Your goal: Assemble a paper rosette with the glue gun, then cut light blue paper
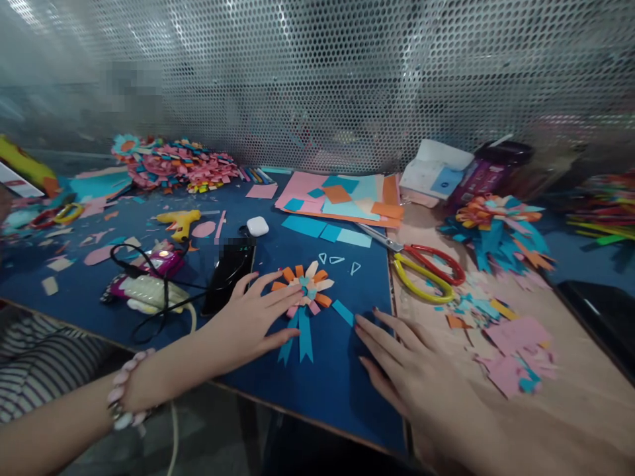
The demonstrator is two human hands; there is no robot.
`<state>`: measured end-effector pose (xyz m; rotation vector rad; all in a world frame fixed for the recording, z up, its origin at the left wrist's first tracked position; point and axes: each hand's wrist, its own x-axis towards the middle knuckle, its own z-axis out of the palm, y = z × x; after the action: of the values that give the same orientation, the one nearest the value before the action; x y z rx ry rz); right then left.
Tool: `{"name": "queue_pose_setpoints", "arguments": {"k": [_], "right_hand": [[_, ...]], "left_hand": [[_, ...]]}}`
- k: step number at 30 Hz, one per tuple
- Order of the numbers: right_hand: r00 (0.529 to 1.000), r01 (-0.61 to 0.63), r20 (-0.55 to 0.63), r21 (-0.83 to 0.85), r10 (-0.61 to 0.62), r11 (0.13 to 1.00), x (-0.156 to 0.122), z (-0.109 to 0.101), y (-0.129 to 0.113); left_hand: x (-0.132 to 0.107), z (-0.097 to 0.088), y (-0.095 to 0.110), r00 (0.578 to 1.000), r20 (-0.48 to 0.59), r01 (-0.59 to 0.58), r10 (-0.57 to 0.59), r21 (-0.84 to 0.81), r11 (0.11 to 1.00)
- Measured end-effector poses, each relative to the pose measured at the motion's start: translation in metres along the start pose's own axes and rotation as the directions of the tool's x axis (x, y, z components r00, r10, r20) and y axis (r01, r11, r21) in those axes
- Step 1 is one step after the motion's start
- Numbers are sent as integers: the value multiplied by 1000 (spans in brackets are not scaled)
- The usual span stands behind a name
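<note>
Hands pressing flat around a paper flower

Starting at the left, a yellow glue gun (179,221) is lying on the dark blue table (327,383), with a black phone (229,271) and a small white earbud case (257,226) sitting just beyond it. Now the left hand (251,320) is coming into view, a pale bead bracelet (122,396) on its wrist, fingers spread and open, gripping nothing, its fingertips resting on the left edge of the orange, peach and pink paper flower with teal ribbon tails (305,297). That flower is lying flat near the table's front edge, between the two hands. Moving right, the right hand (411,370) is lying open too, fingers stretched out, the index tip touching a small teal paper strip (343,312) just beside the flower. Farther right, red and yellow scissors (426,268) are resting on the tan board (570,370), with pink and teal paper scraps (510,360) scattered close by.
</note>
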<state>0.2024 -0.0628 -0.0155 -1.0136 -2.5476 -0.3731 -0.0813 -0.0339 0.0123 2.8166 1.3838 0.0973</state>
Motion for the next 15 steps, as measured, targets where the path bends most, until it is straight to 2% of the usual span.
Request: {"name": "queue_pose_setpoints", "arguments": {"k": [4,7,9,10,12,15], "right_hand": [[1000,7,-4,-44,-7,999,3,3,4],[1000,6,-1,-64,-6,998,6,5,9],[1000,-6,-19,-83,5,997,7,6,11],[999,-9,-34,-93,6,996,6,6,12],[998,-13,-64,-108,6,994,5,6,11],[996,0,-90,-100,-9,995,0,5,7]], "left_hand": [[8,0,3,998,57,0,1,-25,1000],[21,-7,-11,993,95,-60,70,-96,994],[29,-18,-34,985,140,-81,100,-136,987],[33,-24,-50,990,140,-10,22,-89,996],[36,-38,-88,974,126,179,-188,77,981],[36,-57,-145,938,117,305,-325,161,939]]}}
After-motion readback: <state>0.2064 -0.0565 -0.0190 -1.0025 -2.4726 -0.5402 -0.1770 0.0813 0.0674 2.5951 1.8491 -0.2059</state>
